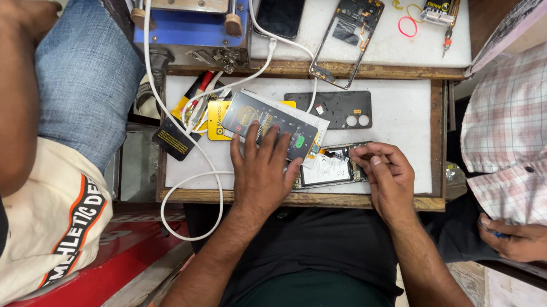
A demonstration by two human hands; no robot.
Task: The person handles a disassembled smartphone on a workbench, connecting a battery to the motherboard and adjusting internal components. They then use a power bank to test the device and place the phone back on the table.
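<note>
I see my left hand (263,168) lying flat, fingers spread, pressing on the near end of a dark rectangular phone part with a green sticker (270,125) and on the left end of the opened phone body with a pale battery inside (326,167). It grips nothing; it only bears down. That phone body lies at the front edge of the white work board with a wooden frame (399,120), between my two hands. My right hand (387,174) is curled at the phone's right end, thumb and forefinger pinched together over the edge there; whether they hold anything small I cannot tell.

Just behind the phone lies a black back cover with round camera holes (331,109). A white cable (185,183) loops off the board's left side, past yellow and black packets (213,118). Further back on the upper shelf sits a bare phone frame (349,27) and a red rubber band (407,27). A person in a checked shirt (535,126) sits to my right, another in blue jeans (82,72) to my left.
</note>
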